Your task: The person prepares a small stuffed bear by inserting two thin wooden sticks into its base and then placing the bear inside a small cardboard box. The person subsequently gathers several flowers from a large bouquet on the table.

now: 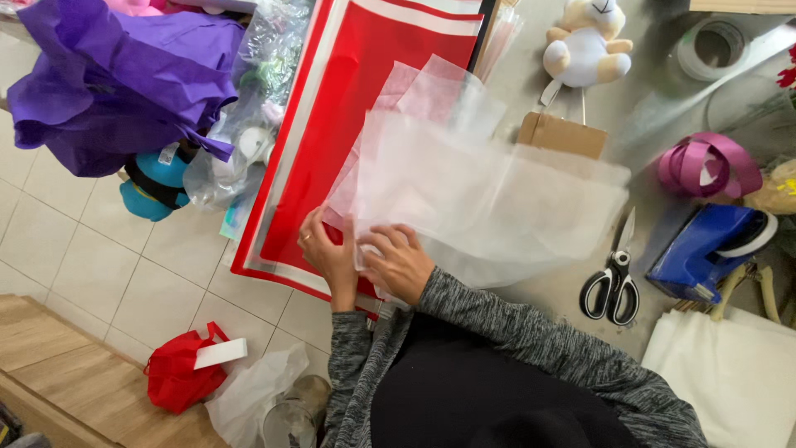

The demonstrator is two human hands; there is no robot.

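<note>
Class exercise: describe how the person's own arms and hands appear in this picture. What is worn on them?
Both arms wear long sleeves of a mottled grey and black knit, reaching to the wrists. The hands are bare, with no gloves. The left hand has a thin ring on one finger. The right hand shows no ring or watch that I can make out.

Bare grey tabletop (547, 294) lies open just right of the hands; scissors (612, 286) and blue tape dispenser (711, 249) block farther right; purple paper (108, 79) crowds far left.
</note>
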